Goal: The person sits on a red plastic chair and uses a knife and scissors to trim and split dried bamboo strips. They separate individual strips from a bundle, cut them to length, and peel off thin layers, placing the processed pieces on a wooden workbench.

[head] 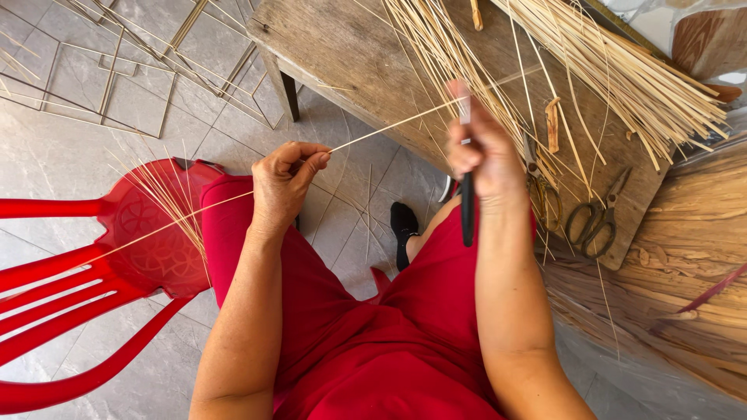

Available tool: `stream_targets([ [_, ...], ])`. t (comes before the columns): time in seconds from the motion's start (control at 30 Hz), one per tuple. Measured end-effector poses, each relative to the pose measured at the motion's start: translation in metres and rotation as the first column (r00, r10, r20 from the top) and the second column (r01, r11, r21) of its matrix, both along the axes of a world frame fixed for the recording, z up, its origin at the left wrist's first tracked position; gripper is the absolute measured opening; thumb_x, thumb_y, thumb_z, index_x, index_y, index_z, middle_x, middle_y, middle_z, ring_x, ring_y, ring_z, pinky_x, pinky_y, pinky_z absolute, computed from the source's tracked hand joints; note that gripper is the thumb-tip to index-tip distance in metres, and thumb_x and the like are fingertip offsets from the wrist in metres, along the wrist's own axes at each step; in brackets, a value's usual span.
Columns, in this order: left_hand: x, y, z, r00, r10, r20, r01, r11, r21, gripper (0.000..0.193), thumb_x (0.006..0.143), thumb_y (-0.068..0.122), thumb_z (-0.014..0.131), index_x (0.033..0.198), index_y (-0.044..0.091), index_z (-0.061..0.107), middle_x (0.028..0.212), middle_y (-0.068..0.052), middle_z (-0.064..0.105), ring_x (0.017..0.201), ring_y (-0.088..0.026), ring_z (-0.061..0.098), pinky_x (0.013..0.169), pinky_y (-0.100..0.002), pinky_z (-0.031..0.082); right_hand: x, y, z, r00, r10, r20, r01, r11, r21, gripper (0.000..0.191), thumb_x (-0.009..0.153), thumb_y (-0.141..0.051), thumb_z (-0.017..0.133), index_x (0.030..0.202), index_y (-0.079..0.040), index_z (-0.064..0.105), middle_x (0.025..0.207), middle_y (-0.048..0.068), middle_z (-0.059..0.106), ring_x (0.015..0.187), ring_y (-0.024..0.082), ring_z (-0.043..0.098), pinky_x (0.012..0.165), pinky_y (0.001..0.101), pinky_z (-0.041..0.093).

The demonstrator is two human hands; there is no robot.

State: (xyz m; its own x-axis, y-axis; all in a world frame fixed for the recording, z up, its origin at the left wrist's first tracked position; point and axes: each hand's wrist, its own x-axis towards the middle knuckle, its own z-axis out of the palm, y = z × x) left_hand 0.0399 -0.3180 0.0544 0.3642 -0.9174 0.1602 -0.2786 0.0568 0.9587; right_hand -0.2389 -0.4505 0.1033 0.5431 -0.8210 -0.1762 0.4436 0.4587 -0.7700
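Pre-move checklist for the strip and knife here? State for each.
1. Left hand pinching the thin strip: ok.
2. Right hand closed on the black-handled knife: ok.
3. Strip taut between the hands: ok.
4. Blade edge on the strip: cannot tell, fingers hide it.
5. Scissors lying apart on the wooden bench: ok.
6. Fingertips off the blade: cannot tell.

A red moulded-plastic chair (117,249) stands on the grey tiled floor (47,148). On the weathered wooden bench (342,54) lie 2 bundles of pale straw-coloured strips (622,70) and dark metal scissors (595,218).
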Motion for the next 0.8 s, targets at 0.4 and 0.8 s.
stream_targets([
  [0.4,-0.01,0.001,0.004,0.921,0.099,0.378,-0.068,0.993,-0.093,0.009,0.091,0.016,0.08,0.098,0.01,0.078,0.085,-0.005,0.071,0.069,-0.017,0.067,0.063,-0.029,0.054,0.015,0.014,-0.024,0.856,-0.414,-0.31,0.104,0.725,-0.681,0.033,0.106,-0.019,0.066,0.137,-0.011,0.065,0.083,-0.002,0.064,0.057,0.002,0.049,0.047,0.0191,0.042],
  [0.8,0.008,0.009,0.003,0.903,0.155,0.4,-0.108,0.985,-0.137,0.01,0.093,0.016,0.08,0.102,0.012,0.079,0.084,-0.002,0.07,0.07,-0.014,0.065,0.064,-0.03,0.053,0.036,0.004,-0.032,0.605,-0.498,-0.621,0.037,0.797,-0.603,0.007,0.097,-0.014,0.073,0.102,-0.009,0.072,0.079,0.0,0.07,0.053,0.004,0.056,0.043,0.0204,0.044],
])
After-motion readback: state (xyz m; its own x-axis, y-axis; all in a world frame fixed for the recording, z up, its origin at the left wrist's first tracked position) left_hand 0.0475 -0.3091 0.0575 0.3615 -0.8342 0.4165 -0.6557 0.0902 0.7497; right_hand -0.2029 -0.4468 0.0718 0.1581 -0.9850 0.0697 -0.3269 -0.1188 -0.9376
